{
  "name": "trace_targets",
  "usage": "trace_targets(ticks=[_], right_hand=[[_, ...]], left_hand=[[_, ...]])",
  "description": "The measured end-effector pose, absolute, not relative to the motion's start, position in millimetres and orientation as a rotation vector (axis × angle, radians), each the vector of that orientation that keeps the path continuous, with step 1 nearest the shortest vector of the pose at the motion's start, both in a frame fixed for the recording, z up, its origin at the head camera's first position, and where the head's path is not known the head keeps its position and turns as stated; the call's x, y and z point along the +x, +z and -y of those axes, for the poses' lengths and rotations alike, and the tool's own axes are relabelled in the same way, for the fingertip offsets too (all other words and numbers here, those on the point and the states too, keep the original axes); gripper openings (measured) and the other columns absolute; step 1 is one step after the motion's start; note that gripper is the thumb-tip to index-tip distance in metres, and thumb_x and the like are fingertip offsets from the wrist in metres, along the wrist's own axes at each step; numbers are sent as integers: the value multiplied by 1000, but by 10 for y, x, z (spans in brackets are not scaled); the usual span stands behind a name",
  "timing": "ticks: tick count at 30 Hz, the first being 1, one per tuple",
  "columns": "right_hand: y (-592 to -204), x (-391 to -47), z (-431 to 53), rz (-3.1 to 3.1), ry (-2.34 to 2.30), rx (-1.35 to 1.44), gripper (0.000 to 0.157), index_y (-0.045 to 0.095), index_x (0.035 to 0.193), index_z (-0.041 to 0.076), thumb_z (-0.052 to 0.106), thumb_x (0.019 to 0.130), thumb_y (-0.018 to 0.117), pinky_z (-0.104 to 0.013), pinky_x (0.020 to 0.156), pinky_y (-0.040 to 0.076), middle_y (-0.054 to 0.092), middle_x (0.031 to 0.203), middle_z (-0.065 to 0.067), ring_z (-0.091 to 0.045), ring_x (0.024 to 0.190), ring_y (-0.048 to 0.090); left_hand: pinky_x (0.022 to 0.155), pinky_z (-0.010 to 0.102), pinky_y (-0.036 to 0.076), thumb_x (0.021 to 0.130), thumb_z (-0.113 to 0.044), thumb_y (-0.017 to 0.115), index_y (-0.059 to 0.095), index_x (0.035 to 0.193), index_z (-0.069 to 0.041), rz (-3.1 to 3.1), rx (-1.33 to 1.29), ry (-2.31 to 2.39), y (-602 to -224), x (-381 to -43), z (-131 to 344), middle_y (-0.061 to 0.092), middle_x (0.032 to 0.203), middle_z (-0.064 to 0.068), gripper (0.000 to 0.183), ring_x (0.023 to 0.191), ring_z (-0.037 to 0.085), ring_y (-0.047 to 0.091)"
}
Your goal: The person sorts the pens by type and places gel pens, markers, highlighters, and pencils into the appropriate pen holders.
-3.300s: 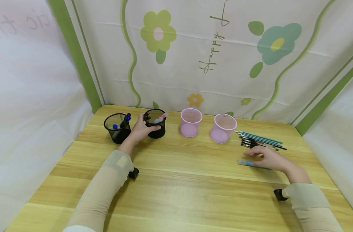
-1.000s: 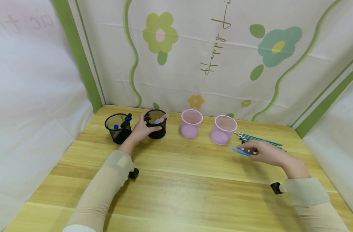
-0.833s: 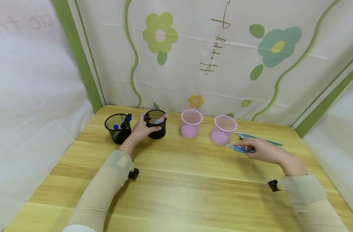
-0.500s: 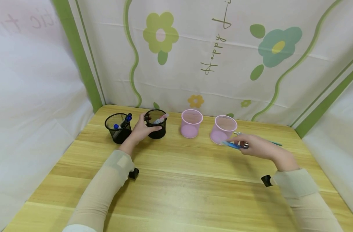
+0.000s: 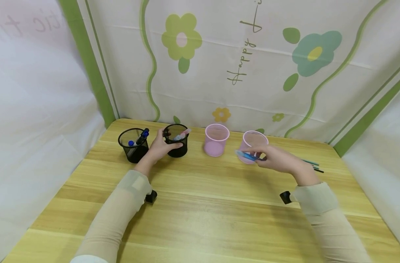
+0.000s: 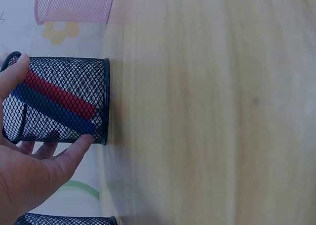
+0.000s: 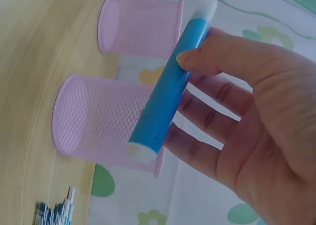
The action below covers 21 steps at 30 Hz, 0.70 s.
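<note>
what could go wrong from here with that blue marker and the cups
The right hand holds the blue marker in front of the right-hand pink cup, so a small swing might knock that light-looking mesh cup over.
The thumb and fingers pinch the marker with its lower end sticking out free, so it could slip.
The left hand grips the black cup; a tug might tip it and spill its pens.

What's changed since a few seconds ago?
The right hand lifted the blue marker off the table and carried it left, toward the right pink cup. The left hand still grips the right black cup; the left black cup and left pink cup stayed put.
</note>
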State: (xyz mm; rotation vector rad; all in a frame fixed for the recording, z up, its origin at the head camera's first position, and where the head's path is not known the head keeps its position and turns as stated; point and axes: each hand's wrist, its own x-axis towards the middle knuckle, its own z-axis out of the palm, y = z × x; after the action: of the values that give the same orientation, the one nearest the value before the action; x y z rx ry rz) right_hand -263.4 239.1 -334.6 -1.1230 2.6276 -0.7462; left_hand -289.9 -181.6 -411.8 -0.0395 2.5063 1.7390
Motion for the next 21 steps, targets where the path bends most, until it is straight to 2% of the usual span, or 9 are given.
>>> trace_targets(ticks=[4,10,13,17,21], right_hand=[[-3345,-2690,-2242,-2618,-819,-1159,48,63,141,6,-8,95,65,-40,82,57,64,108,-5,-21,98,61],[-3339,-2765,-1959,-2717,-878,-1265,50,66,137,4,-11,89,70,-33,76,60,67,101,-6,-19,92,64],[-3327,-2788,-1842,-2768,-914,-1239,50,65,138,5,-9,90,69,-35,78,61,70,103,-5,-19,93,67],[-3316,-2824,-1698,-2764,-992,-1175,48,62,141,4,-5,95,66,-41,83,60,69,109,-9,-24,99,66],[-3337,-2871,-1566,-2708,-1126,-1155,50,58,144,1,-7,95,65,-43,85,59,66,117,-15,-30,105,64]], left_hand=[[120,54,27,90,-32,82,9,162,-12,-2500,-26,1753,-4122,-2906,1814,28,164,14,104,150,37,25],[120,55,27,91,-33,81,9,162,-13,-2496,-24,1753,-4125,-2885,1821,27,164,14,104,150,38,24],[120,55,27,91,-34,81,8,163,-13,-2498,-29,1744,-4120,-2878,1820,27,164,14,104,150,38,24],[119,54,27,91,-33,81,12,161,-12,-2507,-33,1745,-4108,-2882,1813,28,163,15,101,149,38,26],[119,54,28,91,-32,81,14,160,-10,-2516,-28,1746,-4110,-2892,1811,29,161,17,99,148,38,27]])
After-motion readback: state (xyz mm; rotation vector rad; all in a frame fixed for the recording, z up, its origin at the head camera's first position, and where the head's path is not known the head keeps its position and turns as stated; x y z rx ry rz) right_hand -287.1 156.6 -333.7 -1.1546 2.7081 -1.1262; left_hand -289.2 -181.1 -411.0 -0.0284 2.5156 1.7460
